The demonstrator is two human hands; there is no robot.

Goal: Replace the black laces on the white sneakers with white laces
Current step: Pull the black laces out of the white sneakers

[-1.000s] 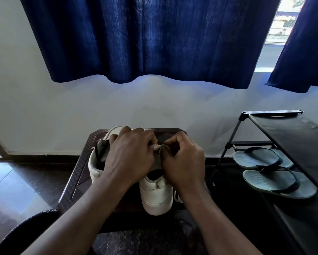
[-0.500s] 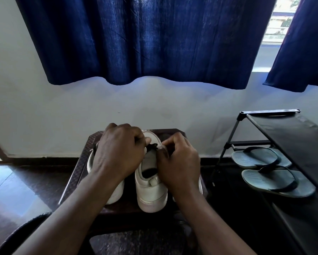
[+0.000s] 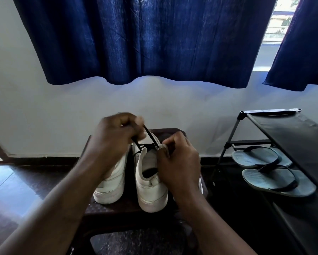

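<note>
My left hand [image 3: 115,142] pinched round the thin black lace [image 3: 150,136], right hand [image 3: 178,161] clasped on the white sneaker [image 3: 150,190], grey rubber flip-flops [image 3: 276,179] far right.

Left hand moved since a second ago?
Yes. The left hand has risen, its knuckles now above the stool's far edge, drawing the black lace up out of the sneaker.

White sneakers [image 3: 150,184] stand heels-near, black lace [image 3: 150,138] stretched taut.
</note>
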